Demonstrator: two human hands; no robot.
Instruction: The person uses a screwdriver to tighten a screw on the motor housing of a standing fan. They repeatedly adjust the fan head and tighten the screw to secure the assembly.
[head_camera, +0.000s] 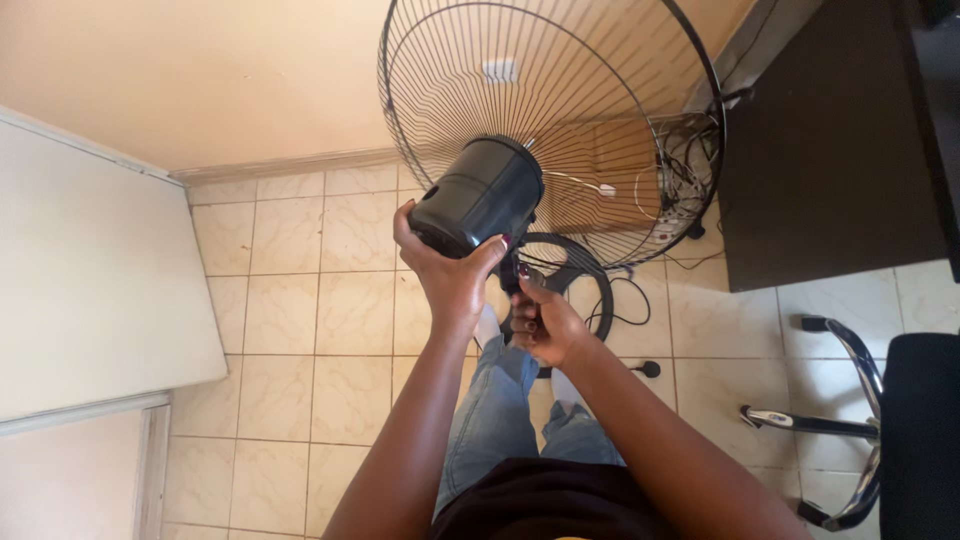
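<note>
The left hand (447, 272) cups the underside and back of the black motor housing (480, 195) of a standing fan, fingers spread around its rounded end, thumb on one side, closed around it. The right hand (545, 325) sits just below, closed in a fist around the fan's neck (512, 275) where the housing meets the stand. The housing is tilted, and beyond it the round wire guard (560, 120) faces away toward the wall. Below the hands lies the fan's circular black base (575, 275) on the tiled floor (320, 300), with a black power cord (635, 310) trailing across the tiles. The person's jeans (495, 410) show between the arms. To the right stand a dark cabinet (830, 150), a tangle of cables (685, 170) beside it, and an office chair (880, 420) with chrome legs. A white panel (90, 280) lies at the left.
</note>
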